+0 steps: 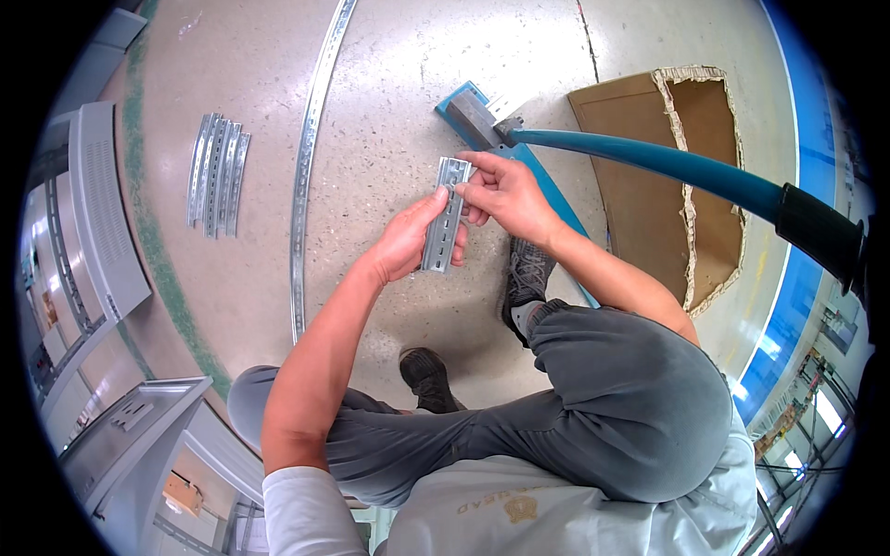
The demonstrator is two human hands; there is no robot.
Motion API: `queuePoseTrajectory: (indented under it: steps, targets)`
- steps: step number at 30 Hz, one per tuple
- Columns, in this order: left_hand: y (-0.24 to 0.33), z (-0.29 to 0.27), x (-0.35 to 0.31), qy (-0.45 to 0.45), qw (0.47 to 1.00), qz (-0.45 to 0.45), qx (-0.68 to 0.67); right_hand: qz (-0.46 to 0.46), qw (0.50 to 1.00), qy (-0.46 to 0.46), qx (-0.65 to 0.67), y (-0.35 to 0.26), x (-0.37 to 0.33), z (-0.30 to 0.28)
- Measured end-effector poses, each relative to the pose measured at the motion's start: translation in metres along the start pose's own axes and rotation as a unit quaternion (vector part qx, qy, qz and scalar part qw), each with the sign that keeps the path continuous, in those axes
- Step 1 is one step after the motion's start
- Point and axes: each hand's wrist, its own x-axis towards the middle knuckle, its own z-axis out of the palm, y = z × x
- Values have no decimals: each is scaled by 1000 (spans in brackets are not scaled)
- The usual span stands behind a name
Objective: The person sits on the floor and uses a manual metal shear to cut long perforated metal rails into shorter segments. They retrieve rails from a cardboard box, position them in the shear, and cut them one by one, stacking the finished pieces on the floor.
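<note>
A short slotted metal rail piece [445, 218] is held upright between both hands above the floor. My left hand [408, 239] grips its lower left side, thumb near the top. My right hand [501, 193] pinches its upper right edge with fingertips. Just beyond the rail sits a blue rail cutter [473, 116] on the floor, its long blue lever handle [667, 167] with a black grip reaching to the right. My right foot [528, 273] rests on the cutter's blue base.
Several cut rail pieces [218, 171] lie side by side on the floor at left. A long metal rail [311, 157] runs across the floor. An open cardboard box [686, 176] stands at right. Grey cabinets [88, 222] line the left edge.
</note>
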Motion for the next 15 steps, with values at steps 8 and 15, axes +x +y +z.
queuePoseTrajectory:
  steps: [8,15]
  targets:
    - [-3,-15,7,73,995,47,41,116,989,14,-94,29,-2,-79]
    - [-9,-4,22,122,987,92,46,119,962,174,173,40,95,-143]
